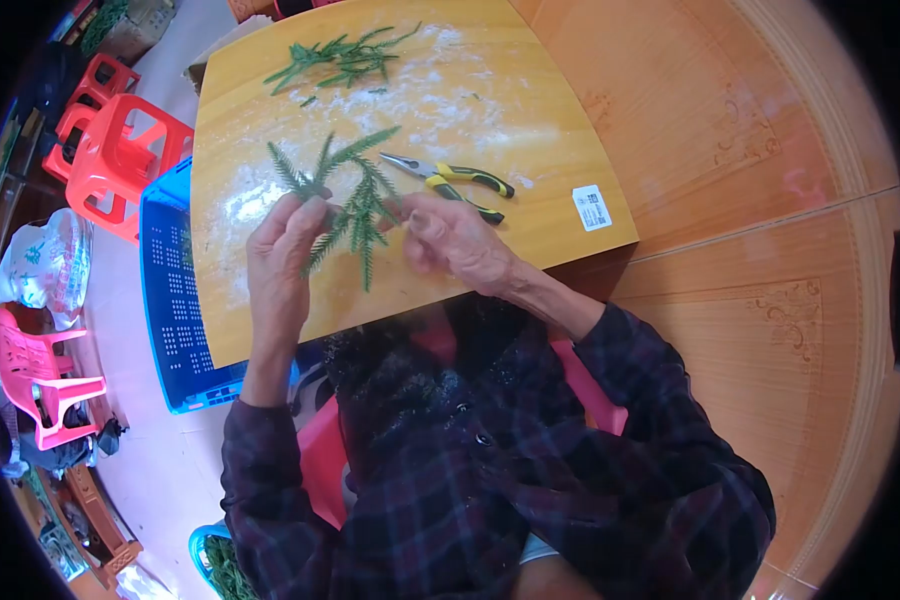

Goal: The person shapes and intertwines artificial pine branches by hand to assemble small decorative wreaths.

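Observation:
A green needle-leaved sprig (362, 205), like artificial pine, is held up over the near part of the table. My left hand (288, 235) pinches it by the stem, thumb against fingers. Closed at the sprig's right side is my right hand (460, 242), its thumb and fingertips on the end of a branchlet. Just beyond the right hand lie pliers (448, 180) with black and yellow handles, their jaws pointing left. More green sprigs (345, 58) rest in a loose pile at the table's far side.
The yellow tabletop (530, 120) carries white powdery specks and a white label (591, 208). A blue perforated crate (170, 290) stands against its left edge. Red stools (120, 160) and a pink chair (45, 375) are farther left. A blue basket (205, 550) of greenery sits low down.

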`<state>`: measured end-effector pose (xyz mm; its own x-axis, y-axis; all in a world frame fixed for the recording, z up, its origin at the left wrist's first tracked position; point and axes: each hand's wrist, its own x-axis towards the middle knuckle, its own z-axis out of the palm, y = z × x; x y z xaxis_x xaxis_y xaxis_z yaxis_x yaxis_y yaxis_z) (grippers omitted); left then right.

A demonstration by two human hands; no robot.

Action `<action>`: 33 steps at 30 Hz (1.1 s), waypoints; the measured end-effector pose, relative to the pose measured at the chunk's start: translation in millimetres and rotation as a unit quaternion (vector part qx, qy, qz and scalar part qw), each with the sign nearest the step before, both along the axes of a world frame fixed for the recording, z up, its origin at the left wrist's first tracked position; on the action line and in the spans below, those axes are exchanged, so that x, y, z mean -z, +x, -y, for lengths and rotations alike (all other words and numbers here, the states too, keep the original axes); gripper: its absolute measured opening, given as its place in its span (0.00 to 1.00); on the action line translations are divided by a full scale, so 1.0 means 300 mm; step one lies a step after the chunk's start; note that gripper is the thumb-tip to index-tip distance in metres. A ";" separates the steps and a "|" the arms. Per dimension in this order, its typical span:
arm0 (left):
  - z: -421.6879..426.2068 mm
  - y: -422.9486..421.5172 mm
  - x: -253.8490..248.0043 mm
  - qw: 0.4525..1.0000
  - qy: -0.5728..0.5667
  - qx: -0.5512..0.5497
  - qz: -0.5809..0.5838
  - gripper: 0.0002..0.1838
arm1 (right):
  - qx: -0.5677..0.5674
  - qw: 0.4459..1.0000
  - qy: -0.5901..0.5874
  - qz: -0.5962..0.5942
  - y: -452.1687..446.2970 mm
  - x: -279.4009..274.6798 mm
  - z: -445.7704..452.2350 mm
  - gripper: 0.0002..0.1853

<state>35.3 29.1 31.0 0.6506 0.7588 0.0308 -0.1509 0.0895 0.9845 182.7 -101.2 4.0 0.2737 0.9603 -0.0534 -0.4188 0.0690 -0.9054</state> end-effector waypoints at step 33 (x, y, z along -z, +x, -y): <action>0.095 0.059 0.057 0.996 -0.079 0.011 0.040 0.10 | 0.054 0.998 0.036 0.013 -0.001 0.003 0.023 0.20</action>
<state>53.1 0.5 13.8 0.6681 0.7432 -0.0357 -0.2244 0.2470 0.9427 182.5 -108.0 3.2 0.3770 0.9259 0.0237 -0.3817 0.1786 -0.9068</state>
